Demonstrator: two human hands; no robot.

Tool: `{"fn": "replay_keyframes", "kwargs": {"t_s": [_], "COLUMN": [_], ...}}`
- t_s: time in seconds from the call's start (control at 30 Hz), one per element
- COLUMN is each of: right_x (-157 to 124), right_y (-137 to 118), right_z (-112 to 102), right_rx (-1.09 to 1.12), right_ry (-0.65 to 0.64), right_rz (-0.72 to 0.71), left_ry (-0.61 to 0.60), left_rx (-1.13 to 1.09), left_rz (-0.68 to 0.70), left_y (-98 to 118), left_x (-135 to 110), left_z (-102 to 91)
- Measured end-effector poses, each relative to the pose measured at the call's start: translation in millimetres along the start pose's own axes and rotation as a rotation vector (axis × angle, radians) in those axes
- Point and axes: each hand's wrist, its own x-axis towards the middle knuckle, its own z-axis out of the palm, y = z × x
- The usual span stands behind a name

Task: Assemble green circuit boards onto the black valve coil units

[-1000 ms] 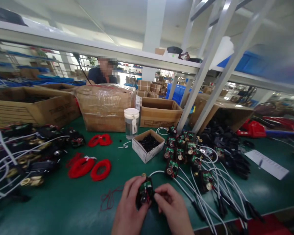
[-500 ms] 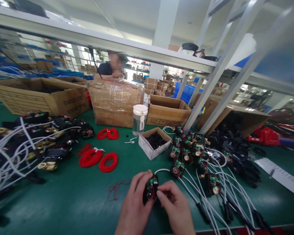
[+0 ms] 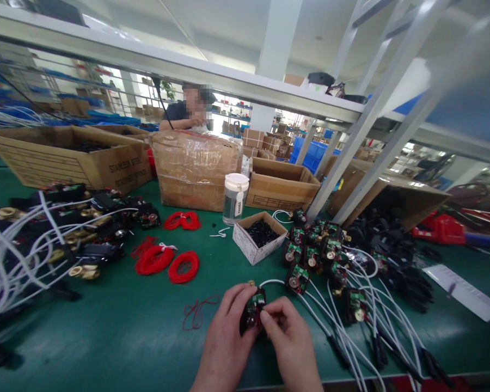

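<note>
The black housing (image 3: 255,307), its green board exposed, is clasped in the left hand's (image 3: 228,333) grip over the near part of the bench (image 3: 106,337); the thumb and forefinger of the right hand (image 3: 291,333) are brought to its right edge, though whether a wire is pinched between them cannot be told; fine fitting at the board is judged to be in hand, and for the next move a steady left hold and small fingertip adjustments are called for; room for moving is offered at left, past the thin red wires (image 3: 196,313); at right, movement is limited by white cables (image 3: 318,319) and clustered units (image 3: 297,279).
</note>
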Motion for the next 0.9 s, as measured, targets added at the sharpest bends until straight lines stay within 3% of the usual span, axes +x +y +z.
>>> {"fn": "replay_keyframes", "kwargs": {"t_s": [0.17,0.43,0.53,0.63,0.9], "right_x": [9,44,54,55,32], "right_y": [-23,-72,-82,-83,-53], "right_z": [-14,-34,-33,-33,-29], "right_rx": [-0.174,-0.602,-0.718,-0.717,-0.49], "right_ry": [-0.107,-0.512,-0.593,-0.564,-0.293], "right_rz": [-0.119,-0.361,-0.426,-0.424,-0.286], "left_ry": [0.005,-0.004,0.008,0.016,0.0], "left_rx": [0.004,-0.016,-0.014,-0.01,-0.017], "left_rz": [0.013,0.009,0.011,0.008,-0.014], "left_y": [2,1,1,1,4], "left_x": [2,1,2,2,3], "left_z": [-1.7,-0.7,-0.2,-0.4,-1.5]}}
